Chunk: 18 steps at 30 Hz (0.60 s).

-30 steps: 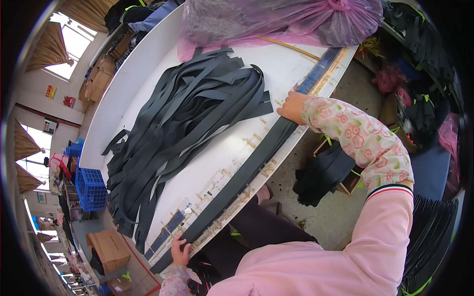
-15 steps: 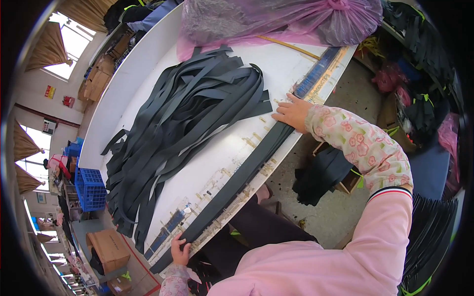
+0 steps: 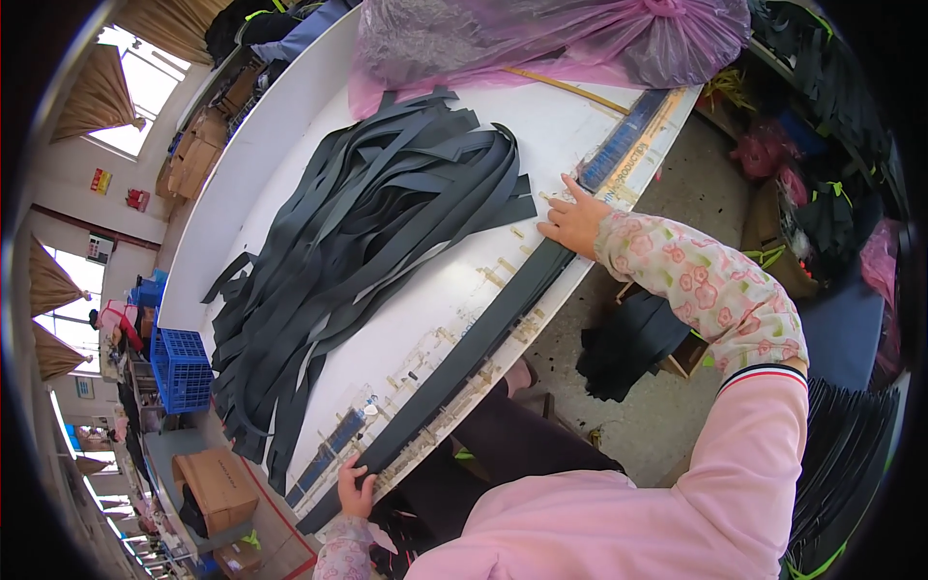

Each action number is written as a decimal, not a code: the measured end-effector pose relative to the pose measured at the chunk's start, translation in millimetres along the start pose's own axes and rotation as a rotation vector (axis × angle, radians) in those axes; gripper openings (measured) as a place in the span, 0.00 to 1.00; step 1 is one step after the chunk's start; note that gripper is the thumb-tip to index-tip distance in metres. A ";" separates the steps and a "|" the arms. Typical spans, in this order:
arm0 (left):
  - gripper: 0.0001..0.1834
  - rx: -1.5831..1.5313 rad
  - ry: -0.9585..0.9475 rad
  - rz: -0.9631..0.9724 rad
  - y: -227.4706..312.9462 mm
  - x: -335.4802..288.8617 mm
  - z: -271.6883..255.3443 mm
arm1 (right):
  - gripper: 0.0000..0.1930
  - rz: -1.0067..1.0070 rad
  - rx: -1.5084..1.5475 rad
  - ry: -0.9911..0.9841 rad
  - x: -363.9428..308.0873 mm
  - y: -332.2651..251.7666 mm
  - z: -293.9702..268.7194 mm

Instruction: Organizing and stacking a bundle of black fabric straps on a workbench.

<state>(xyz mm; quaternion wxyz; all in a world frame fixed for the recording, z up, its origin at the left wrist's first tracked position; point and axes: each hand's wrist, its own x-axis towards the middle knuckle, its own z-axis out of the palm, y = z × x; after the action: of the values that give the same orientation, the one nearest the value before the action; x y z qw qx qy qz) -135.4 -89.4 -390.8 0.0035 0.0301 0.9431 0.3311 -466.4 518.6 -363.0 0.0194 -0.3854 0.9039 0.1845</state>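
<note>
A long flat stack of dark grey-green fabric strips (image 3: 447,387) lies along the near edge of the white table (image 3: 290,184). At its lower left end my left hand (image 3: 356,490) holds the strips, with its thumb and fingers curled at their side. My right hand (image 3: 577,222) rests over the far right end, fingers spread and touching the stack and tabletop. Beyond the stack, a large loose heap of similar strips (image 3: 367,222) covers the middle of the table, tangled and overlapping.
A pink plastic bag (image 3: 551,43) lies at the table's back, near a yellow stick (image 3: 565,89). A blue ruler-like strip (image 3: 628,140) is fixed by the right edge. Below stands an open box with dark strips (image 3: 633,343). A blue crate (image 3: 181,372) stands at left.
The fingers of my right hand have spread and lifted slightly at the far end. My left hand and the stack stay in place; the view shifts a little.
</note>
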 end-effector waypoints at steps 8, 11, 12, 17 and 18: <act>0.14 0.009 -0.006 -0.013 3.4 1.5 -1.0 | 0.43 0.045 0.640 0.349 -2.3 -138.1 -42.5; 0.14 0.005 0.003 -0.026 3.3 -1.2 -2.3 | 0.42 0.174 0.737 0.400 0.5 -160.3 -37.6; 0.12 -0.001 -0.005 -0.038 1.7 -2.9 -2.6 | 0.41 0.280 0.772 0.439 1.6 -157.6 -26.9; 0.13 -0.028 -0.006 -0.053 9.6 1.0 2.5 | 0.39 0.670 0.735 0.556 -8.6 -117.5 14.4; 0.13 -0.016 -0.001 -0.066 9.4 -0.6 1.0 | 0.39 0.692 0.734 0.584 -8.2 -112.0 18.7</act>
<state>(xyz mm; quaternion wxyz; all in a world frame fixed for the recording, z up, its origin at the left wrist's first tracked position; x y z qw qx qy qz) -134.3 -81.5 -385.7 0.0149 -0.0009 0.9409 0.3382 -383.8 459.8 -414.6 -0.1600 -0.0706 0.9499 -0.2592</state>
